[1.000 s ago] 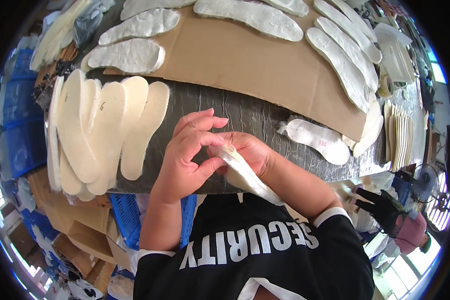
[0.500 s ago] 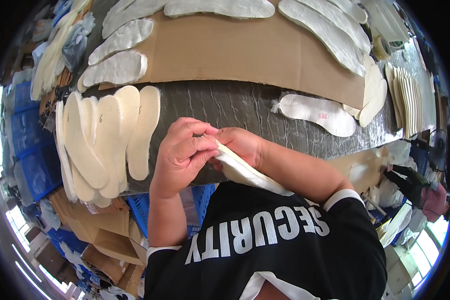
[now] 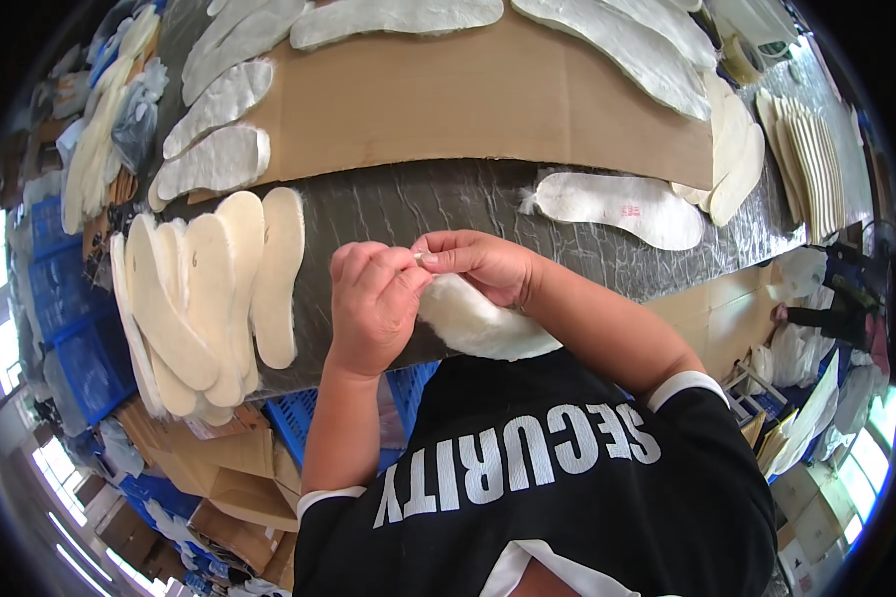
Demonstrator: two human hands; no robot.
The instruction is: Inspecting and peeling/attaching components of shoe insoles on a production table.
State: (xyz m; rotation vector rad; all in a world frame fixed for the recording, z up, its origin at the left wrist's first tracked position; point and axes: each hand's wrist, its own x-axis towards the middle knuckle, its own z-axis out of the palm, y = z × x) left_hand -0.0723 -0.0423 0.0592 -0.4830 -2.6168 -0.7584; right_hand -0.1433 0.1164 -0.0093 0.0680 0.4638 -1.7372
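A white fleecy insole [image 3: 483,323] sits at the centre of the view, held just above the near edge of the counter [image 3: 418,204], its fluffy side up and its long end trailing toward 4 o'clock over the person's black shirt. The left hand [image 3: 373,303] and the right hand [image 3: 478,264] meet at its upper tip: the fingers [image 3: 438,259] of both pinch the edge there, thumb against forefinger, clenched on the insole rather than lying slack. Whether they are peeling a layer off or pressing one down cannot be told, as the tip is hidden between the fingertips.

At 9 o'clock from the hands a fanned stack of smooth cream insoles [image 3: 204,298] lies on the grey, crinkled cover of the counter. At 2 o'clock a single fleecy insole [image 3: 622,209] lies flat by itself. Beyond, toward 12 o'clock, a sheet of brown cardboard [image 3: 468,109] carries more fleecy insoles [image 3: 214,159] ranged around its edges.

Judging from this, the work looks well along but not over: many pieces are laid out, one is in the hands, and the stack at 9 o'clock appears untouched.
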